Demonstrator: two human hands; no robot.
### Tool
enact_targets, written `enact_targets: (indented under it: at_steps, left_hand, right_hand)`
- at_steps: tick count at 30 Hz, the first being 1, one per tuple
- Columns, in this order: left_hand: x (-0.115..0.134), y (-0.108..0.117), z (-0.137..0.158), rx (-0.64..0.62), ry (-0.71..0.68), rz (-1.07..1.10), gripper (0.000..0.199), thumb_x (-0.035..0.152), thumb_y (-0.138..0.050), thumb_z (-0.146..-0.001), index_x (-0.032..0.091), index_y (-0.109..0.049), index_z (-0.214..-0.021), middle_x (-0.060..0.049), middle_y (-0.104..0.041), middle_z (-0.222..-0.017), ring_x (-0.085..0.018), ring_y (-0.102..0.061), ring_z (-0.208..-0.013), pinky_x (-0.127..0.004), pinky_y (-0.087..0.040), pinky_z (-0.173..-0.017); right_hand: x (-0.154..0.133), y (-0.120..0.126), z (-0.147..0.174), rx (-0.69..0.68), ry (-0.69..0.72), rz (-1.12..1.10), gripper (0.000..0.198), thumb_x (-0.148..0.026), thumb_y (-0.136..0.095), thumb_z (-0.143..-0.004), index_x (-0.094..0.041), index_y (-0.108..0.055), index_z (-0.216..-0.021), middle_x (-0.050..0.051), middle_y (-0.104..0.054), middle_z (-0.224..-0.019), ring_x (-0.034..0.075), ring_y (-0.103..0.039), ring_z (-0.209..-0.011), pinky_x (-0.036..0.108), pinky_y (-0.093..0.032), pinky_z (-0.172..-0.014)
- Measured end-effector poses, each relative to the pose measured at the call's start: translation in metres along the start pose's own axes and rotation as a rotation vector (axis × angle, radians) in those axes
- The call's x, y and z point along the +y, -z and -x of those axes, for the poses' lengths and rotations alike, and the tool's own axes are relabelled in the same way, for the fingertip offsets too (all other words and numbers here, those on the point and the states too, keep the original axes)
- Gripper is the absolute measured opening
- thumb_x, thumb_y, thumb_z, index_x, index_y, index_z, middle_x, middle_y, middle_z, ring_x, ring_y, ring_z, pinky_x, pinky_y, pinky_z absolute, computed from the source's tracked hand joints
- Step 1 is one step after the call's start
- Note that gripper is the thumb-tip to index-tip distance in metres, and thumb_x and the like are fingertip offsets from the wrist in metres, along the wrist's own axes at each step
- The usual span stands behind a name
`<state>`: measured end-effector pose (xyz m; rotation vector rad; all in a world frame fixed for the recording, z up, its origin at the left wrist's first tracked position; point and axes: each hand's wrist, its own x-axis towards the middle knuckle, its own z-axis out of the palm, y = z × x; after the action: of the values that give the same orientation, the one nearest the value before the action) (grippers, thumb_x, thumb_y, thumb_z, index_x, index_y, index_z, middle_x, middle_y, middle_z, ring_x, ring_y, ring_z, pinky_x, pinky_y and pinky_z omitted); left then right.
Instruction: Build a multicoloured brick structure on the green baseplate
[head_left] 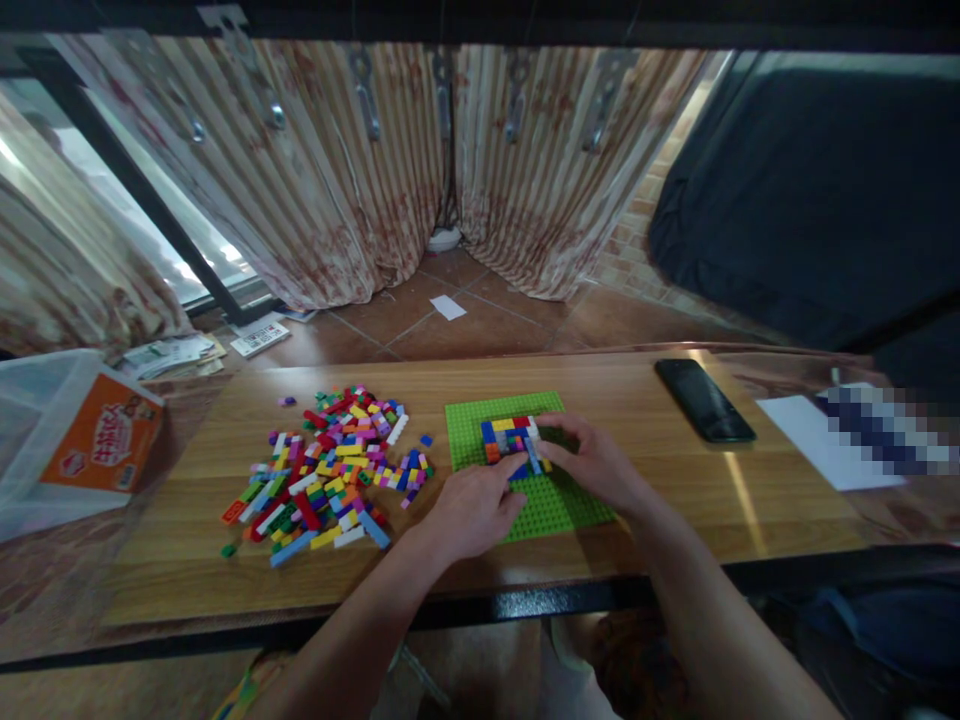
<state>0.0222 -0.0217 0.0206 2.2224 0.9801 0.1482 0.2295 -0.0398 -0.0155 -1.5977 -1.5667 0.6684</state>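
Observation:
A green studded baseplate (465, 418) lies on the wooden table, bearing a low structure of toy bricks (498, 428) in blue, yellow, red, white and orange. My left hand (476, 507) comes in from the front left, its fingers bent and its index fingertip against the structure. On the right side, the thumb and index finger of my right hand (596, 462) close on a light blue brick (534, 457) at the structure's edge. Its underside and part of the structure are hidden by my fingers.
Loose toy bricks (349, 450) in many colours lie heaped left of the baseplate. A black phone (703, 400) rests at the right, with white paper (806, 440) beyond it. A clear plastic bin (45, 420) with an orange label stands left of the wooden table (600, 385).

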Motion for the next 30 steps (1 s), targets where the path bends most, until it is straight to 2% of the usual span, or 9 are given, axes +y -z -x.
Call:
enact_targets:
  at_steps: [4,9,15,22,26,30]
  left_hand:
    - [-0.001,-0.001,0.0,0.018,0.002,0.002,0.055,0.031,-0.051,-0.087,0.022,-0.048,-0.141,-0.006,-0.073,-0.078,-0.026,-0.067,-0.082,-0.034,-0.048,-0.078]
    - [-0.002,-0.002,0.0,0.003,0.0,-0.023,0.054,0.031,-0.049,-0.088,0.02,-0.047,-0.141,-0.007,-0.073,-0.083,-0.027,-0.067,-0.086,-0.035,-0.048,-0.08]
    - [-0.002,-0.003,0.001,0.002,-0.021,-0.029,0.053,0.03,-0.047,-0.089,0.02,-0.048,-0.14,-0.009,-0.073,-0.088,-0.029,-0.067,-0.089,-0.038,-0.048,-0.081]
    - [-0.001,-0.005,0.001,0.009,-0.018,-0.074,0.053,0.031,-0.048,-0.089,0.016,-0.048,-0.14,-0.01,-0.073,-0.086,-0.03,-0.067,-0.092,-0.039,-0.049,-0.085]
    - [-0.001,-0.004,0.001,0.012,-0.005,-0.119,0.053,0.032,-0.048,-0.09,0.021,-0.045,-0.141,-0.007,-0.073,-0.09,-0.026,-0.069,-0.088,-0.037,-0.051,-0.082]
    - [0.001,-0.006,0.005,0.014,0.01,-0.177,0.055,0.033,-0.046,-0.092,0.022,-0.038,-0.145,-0.006,-0.074,-0.094,-0.024,-0.07,-0.085,-0.035,-0.052,-0.08]
  right_hand:
    - [0.0,-0.009,-0.004,0.111,-0.043,0.085,0.028,-0.041,-0.061,-0.082,-0.022,-0.069,-0.101,0.007,-0.07,-0.1,0.022,-0.064,-0.096,0.042,-0.05,-0.09]
    - [-0.007,-0.017,-0.006,0.163,-0.054,0.154,0.023,-0.035,-0.063,-0.078,-0.019,-0.069,-0.094,0.008,-0.068,-0.096,0.023,-0.063,-0.092,0.043,-0.05,-0.088]
    - [-0.01,-0.019,-0.005,0.164,-0.076,0.172,0.023,-0.034,-0.062,-0.077,-0.02,-0.067,-0.095,0.008,-0.067,-0.097,0.024,-0.062,-0.093,0.045,-0.049,-0.089]
    - [-0.009,-0.027,0.0,0.176,-0.033,0.23,0.025,-0.033,-0.053,-0.084,-0.019,-0.065,-0.101,0.012,-0.066,-0.104,0.027,-0.058,-0.104,0.046,-0.046,-0.093]
    - [-0.007,-0.021,0.0,0.141,0.029,0.171,0.025,-0.033,-0.051,-0.087,-0.019,-0.065,-0.101,0.011,-0.067,-0.104,0.025,-0.059,-0.102,0.043,-0.045,-0.095]
    - [-0.006,-0.015,-0.002,0.128,0.002,0.103,0.026,-0.032,-0.046,-0.089,-0.019,-0.066,-0.099,0.009,-0.068,-0.1,0.022,-0.061,-0.096,0.039,-0.046,-0.092]
